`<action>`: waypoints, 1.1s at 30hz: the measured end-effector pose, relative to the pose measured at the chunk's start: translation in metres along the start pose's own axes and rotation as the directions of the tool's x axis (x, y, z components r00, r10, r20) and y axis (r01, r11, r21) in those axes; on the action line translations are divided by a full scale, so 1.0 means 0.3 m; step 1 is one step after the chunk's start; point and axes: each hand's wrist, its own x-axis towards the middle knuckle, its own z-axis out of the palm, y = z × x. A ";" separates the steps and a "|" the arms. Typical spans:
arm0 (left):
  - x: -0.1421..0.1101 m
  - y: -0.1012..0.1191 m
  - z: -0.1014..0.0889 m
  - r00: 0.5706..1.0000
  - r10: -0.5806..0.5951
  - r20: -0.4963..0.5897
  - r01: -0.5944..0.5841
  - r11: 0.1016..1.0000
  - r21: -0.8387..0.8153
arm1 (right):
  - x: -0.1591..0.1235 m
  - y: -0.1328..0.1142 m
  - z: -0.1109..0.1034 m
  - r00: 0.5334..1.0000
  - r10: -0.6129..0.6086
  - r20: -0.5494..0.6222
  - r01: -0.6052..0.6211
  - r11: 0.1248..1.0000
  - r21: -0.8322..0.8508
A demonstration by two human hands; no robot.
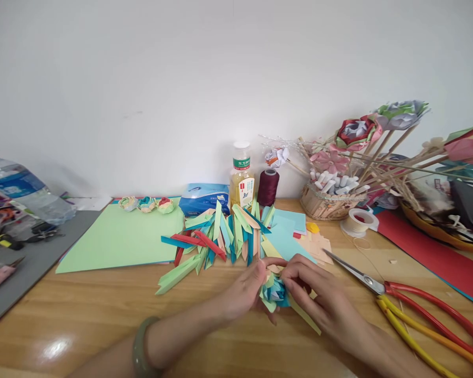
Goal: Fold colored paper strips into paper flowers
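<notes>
Between my two hands is a folded paper flower [275,292] with blue inner petals and green and peach outer ones. My left hand [247,292] grips it from the left side, thumb on top and fingers partly hidden beneath. On the other side, my right hand [319,291] pinches a petal at the flower's upper right edge with thumb and forefinger. A pale yellow-green paper strip [305,314] sticks out under the right hand. Just beyond lies a pile of folded paper strips [216,231] in green, blue, red and peach.
Open scissors [372,283] with red and yellow handles lie at right, near a thread spool [355,222]. Behind stand a tissue pack [204,198], a bottle [242,176], maroon thread [268,187] and a basket [331,203]. Green paper sheets [118,241] bear three small paper flowers [146,204].
</notes>
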 end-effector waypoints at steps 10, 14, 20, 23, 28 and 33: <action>0.004 0.001 -0.006 0.999 -0.003 0.035 0.005 0.999 -0.041 | -0.014 0.027 0.026 0.993 -0.047 -0.112 0.028 0.986 -0.166; 0.000 0.007 0.000 1.000 -0.008 0.000 0.008 1.000 -0.019 | -0.034 0.043 0.028 0.975 -0.170 -0.145 0.117 0.942 -0.315; -0.001 0.012 0.004 0.998 0.038 -0.051 -0.037 0.999 0.019 | -0.029 0.050 0.020 0.953 -0.276 -0.124 0.202 0.886 -0.417; -0.006 0.014 0.004 0.998 0.058 -0.038 -0.055 0.996 0.064 | -0.024 0.053 0.019 0.956 -0.260 -0.133 0.191 0.900 -0.391; -0.017 0.018 0.007 0.995 0.077 -0.057 -0.066 0.981 0.183 | -0.022 0.044 0.023 0.963 -0.238 -0.127 0.177 0.914 -0.366; -0.013 0.009 0.005 0.998 0.054 -0.041 -0.047 0.987 0.155 | -0.015 0.023 0.027 0.979 -0.158 -0.126 0.121 0.957 -0.263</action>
